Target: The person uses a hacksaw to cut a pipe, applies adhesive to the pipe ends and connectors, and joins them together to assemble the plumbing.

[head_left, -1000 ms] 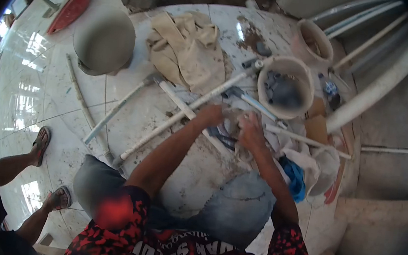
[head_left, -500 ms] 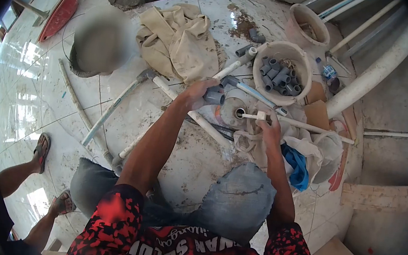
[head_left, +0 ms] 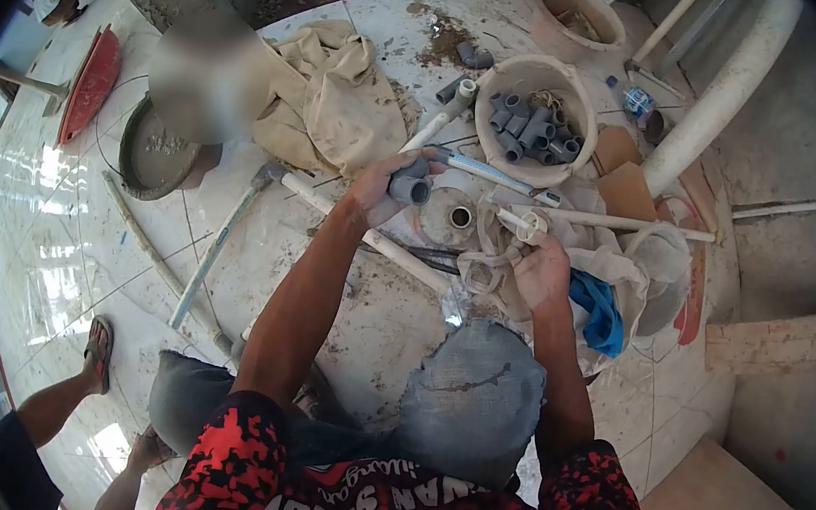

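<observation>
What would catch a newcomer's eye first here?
Probably the pail packed with grey pipe fittings, just beyond the hands. Next, the bright blue cloth beside the right hand, which holds a white cap. Far off to the left, a red pan stands out against pale tiles.

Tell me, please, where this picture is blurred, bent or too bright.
Head view: a blurred patch over the far edge of the bucket; glare on the floor at left; curved bending towards the black border; left hand and right hand fairly clear.
</observation>
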Available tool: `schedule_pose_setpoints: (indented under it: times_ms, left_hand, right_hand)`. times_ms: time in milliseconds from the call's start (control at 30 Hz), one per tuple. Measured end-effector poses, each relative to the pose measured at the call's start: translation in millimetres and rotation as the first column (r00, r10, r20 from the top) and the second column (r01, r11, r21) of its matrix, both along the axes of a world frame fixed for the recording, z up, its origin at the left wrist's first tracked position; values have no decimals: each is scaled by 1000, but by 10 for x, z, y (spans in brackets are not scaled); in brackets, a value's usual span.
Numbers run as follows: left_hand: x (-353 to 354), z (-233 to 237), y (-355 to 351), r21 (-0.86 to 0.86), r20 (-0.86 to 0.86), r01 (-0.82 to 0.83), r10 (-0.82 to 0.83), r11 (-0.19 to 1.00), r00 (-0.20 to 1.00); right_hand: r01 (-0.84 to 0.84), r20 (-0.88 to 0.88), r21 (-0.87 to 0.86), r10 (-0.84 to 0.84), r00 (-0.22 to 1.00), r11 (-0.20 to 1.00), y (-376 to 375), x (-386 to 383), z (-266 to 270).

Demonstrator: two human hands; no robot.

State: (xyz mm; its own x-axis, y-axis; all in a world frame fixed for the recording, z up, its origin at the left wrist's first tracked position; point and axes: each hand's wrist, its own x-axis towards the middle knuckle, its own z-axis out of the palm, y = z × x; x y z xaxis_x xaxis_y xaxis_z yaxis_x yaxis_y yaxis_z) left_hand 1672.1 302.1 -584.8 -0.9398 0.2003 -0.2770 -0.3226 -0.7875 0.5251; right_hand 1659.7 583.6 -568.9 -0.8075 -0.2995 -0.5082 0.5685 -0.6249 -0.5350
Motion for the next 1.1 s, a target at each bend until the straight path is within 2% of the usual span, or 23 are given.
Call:
schedule_pose_setpoints:
  times_ms: [133,200,333,400,433,500,533,600,633,667,700,733,800,933,1000,1033,1067,1100]
  left_hand:
    - [-22,59,44,24,-16,28,-27,999,999]
    - [-27,83,63,-4,-20,22,-22,1000,1000]
    - [-64,162,86,-11,-29,35,-35,999,999]
    - [-78,196,101,-57,-39,50,-52,997,998]
    - [-89,193,107,-57,-41,48,-50,997,998]
    - [-107,202,121,-78,-36,51,-54,996,998]
    - [-100,208,124,-78,-36,48,-51,996,998]
    - [-88,241,130,-118,-22,70,-73,991,997]
    - [-78,266,138,-116,-22,70,-73,991,997]
    - [-70,294,147,-130,-16,76,-79,989,997]
    - [-69,306,152,-146,-11,81,-84,986,996]
    - [-70,304,156,-146,-12,80,-83,986,996]
    - [-69,317,154,-233,22,80,-77,969,997]
    - [-63,341,152,-357,-28,102,-120,929,992]
    - [-55,371,166,-328,-40,84,-103,941,994]
    - [-52,393,169,-332,-44,85,-105,939,993]
    - [-45,413,174,-292,-86,49,-77,955,993]
    - [-56,431,176,-250,-127,16,-49,968,991]
  right_hand:
    - [-17,22,-56,18,1000,998,18,-16,-63]
    - [-40,-20,-87,39,999,995,4,14,-1]
    - [-30,-98,-38,26,995,999,-89,55,207]
    - [-63,-348,116,100,932,991,-158,72,366]
    - [-65,-349,117,102,931,991,-196,80,435]
    - [-1,-519,383,216,827,924,-263,105,555]
    - [-4,-519,384,219,826,923,-289,119,606]
    - [57,-651,570,408,640,820,-332,144,699]
    - [56,-650,571,409,641,819,-359,148,754]
    - [198,-699,676,533,477,709,-388,143,809]
    - [359,-687,724,659,306,588,-406,132,842]
    - [360,-688,724,659,305,589,-401,119,853]
    - [487,-519,754,854,32,441,-389,94,874]
    - [390,-455,831,888,67,397,-407,124,942]
    - [68,-490,858,771,407,509,-413,101,898]
    - [74,-495,855,768,406,513,-433,108,850]
    - [-98,-493,707,588,642,700,-456,138,777]
    - [-189,-381,475,395,836,859,-469,159,714]
